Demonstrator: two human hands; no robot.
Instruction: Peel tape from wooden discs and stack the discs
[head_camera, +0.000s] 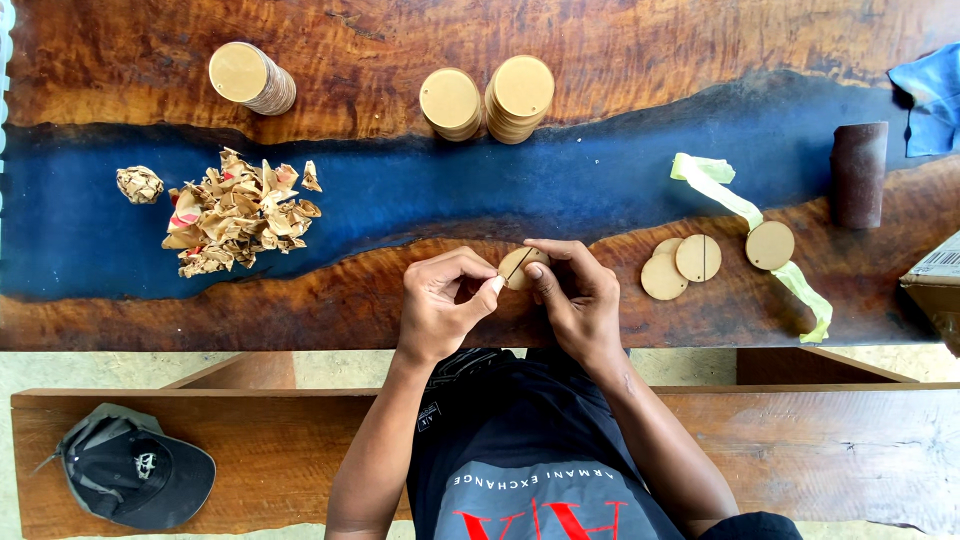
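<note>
Together, both hands (515, 290) pinching wooden disc (519, 266), disc stacks (487, 100) behind

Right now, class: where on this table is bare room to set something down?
Bare: the blue strip between paper scraps and green tape. Crowded: around both hands, loose discs, back-edge disc stacks.

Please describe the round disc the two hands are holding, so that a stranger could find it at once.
On the dark wooden table, at its near edge, the left hand and right hand pinch a pale round wooden disc. Only this disc is held off the table.
</note>
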